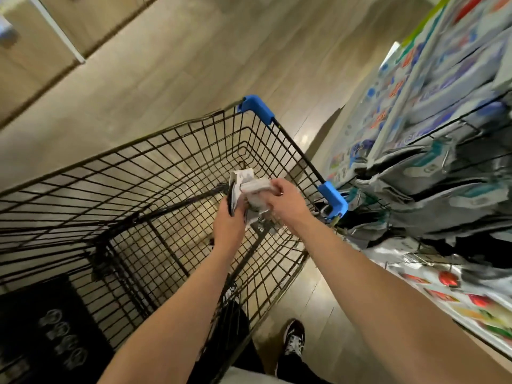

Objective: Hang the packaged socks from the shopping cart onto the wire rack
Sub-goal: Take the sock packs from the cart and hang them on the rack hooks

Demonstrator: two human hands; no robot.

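Hands, left hand (228,221), right hand (286,200), grip packaged socks (249,187) over one cart (166,151).

Black wire cart (155,173), blue corners (256,108); grey-white sock packs (250,187).

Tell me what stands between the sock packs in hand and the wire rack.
Only the cart's right rim lies between the sock packs and the wire rack; hung packs crowd its hooks.

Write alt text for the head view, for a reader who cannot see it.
The left hand and right hand together hold packaged socks above a black wire shopping cart with blue corners. To the right, blurred, a wire rack carries hanging grey sock packs.
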